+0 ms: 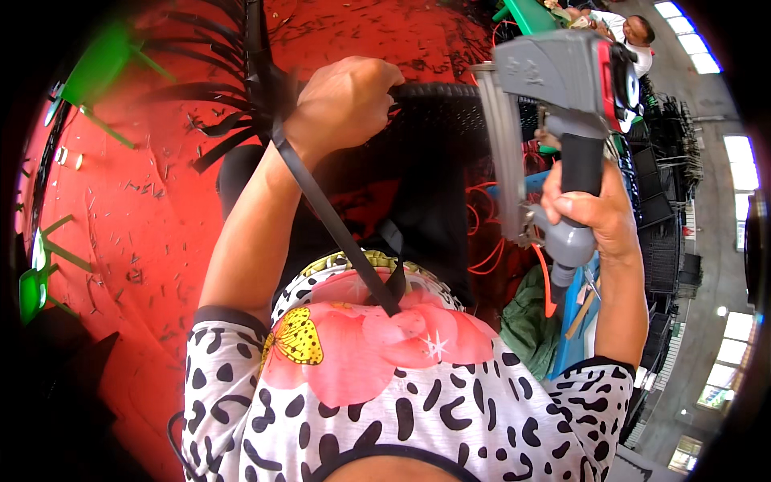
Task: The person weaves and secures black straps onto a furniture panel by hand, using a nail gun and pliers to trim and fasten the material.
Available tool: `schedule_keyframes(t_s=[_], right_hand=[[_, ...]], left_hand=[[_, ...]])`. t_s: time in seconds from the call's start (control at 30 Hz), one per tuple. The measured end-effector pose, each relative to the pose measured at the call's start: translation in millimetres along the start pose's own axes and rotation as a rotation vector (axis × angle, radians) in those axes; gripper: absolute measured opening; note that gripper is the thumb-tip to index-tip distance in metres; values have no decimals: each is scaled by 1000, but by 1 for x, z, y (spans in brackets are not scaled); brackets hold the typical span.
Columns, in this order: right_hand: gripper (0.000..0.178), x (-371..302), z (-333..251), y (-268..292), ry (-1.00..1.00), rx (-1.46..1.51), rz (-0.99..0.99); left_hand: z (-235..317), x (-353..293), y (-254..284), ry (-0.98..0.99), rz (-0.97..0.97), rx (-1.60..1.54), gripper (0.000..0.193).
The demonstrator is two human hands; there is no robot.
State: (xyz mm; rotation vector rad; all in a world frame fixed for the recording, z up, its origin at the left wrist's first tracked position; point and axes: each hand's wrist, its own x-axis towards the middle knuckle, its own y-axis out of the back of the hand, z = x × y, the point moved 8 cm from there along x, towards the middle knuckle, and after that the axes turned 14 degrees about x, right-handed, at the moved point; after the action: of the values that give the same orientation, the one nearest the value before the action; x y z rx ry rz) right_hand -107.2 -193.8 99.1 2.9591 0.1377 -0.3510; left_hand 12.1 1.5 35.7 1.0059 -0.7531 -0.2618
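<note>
- The right hand's [606, 213] fingers wrap tightly around the dark grip of a grey nail gun [550, 76].
- The left hand's [341, 108] fingers curl inward; whether they pinch anything cannot be told.
- The nail gun is raised on the right, its head above the hand and its long magazine, blurred, hanging down to the left of the grip.
- The black woven piece [442, 91] lies beside the left hand and runs rightward behind the magazine.
- Loose black strips [221, 96] fan out left of that hand; one long strap [333, 217] slants from its wrist down to the patterned shirt [450, 402].
- An orange hose [544, 277] and a green cloth [530, 317] sit below the tool.
- Dark scraps litter the red floor [136, 265].
- Another person [622, 32] is at the upper right.
</note>
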Motion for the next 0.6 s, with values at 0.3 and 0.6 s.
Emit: schedule_keyframes(t_s=[0.3, 0.6], right_hand=[[31, 5, -1, -40, -100, 118, -66], [27, 9, 0, -45, -132, 88, -118]], left_hand=[[5, 4, -7, 78, -85, 50, 22], [7, 3, -8, 46, -49, 54, 22]])
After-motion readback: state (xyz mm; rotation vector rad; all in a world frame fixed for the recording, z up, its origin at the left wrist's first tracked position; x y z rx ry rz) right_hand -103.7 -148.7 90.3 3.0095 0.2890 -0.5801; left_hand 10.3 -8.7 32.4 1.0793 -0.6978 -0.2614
